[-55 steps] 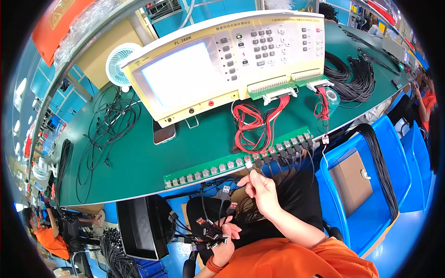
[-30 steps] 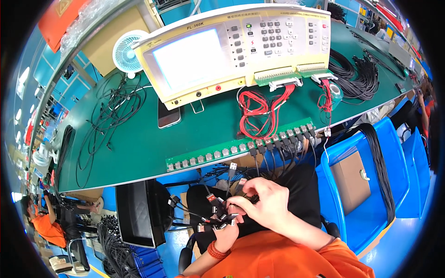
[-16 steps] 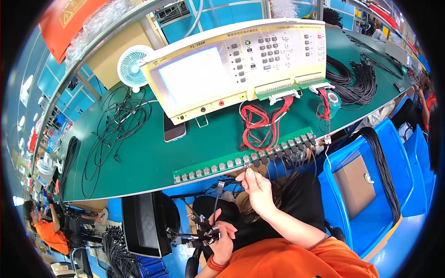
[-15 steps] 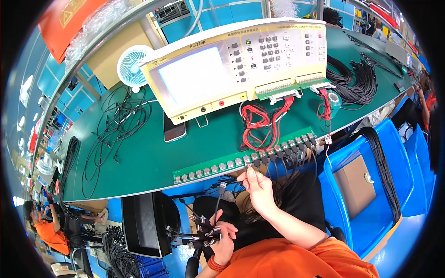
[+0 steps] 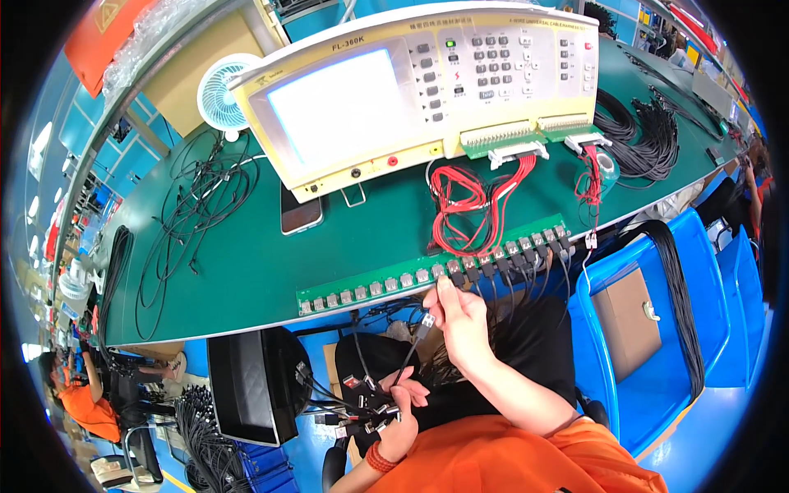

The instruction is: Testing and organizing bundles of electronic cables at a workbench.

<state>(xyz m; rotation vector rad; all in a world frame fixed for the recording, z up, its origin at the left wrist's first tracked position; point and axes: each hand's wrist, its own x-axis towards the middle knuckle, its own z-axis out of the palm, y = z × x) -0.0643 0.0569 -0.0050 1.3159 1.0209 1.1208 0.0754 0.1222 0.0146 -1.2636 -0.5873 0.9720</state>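
A long green circuit board [image 5: 366,294] with a row of metal USB sockets lies along the table's front edge. Black USB plugs [image 5: 487,268] sit in its right-hand sockets, their cables hanging over the edge. My right hand [image 5: 465,324] is closed in a pinch at a socket mid-board, on a USB plug mostly hidden by the fingers. My left hand [image 5: 403,415] grips a bunch of black USB cables [image 5: 362,408] below the table edge, plug ends fanning out. One loose USB plug [image 5: 426,322] from that bunch sticks up beside my right hand's fingers.
A cable tester [image 5: 345,107] with a lit screen stands behind the board, with red wires [image 5: 460,205] in front. A phone [image 5: 301,212], small fan [image 5: 223,94] and tangled cables [image 5: 201,193] lie left. Blue bins [image 5: 604,353] stand right; a black bin [image 5: 246,386] stands left.
The view has shifted slightly. The plug at my right fingertips has gone up against the socket, and the upright loose plug has come closer to my right hand.
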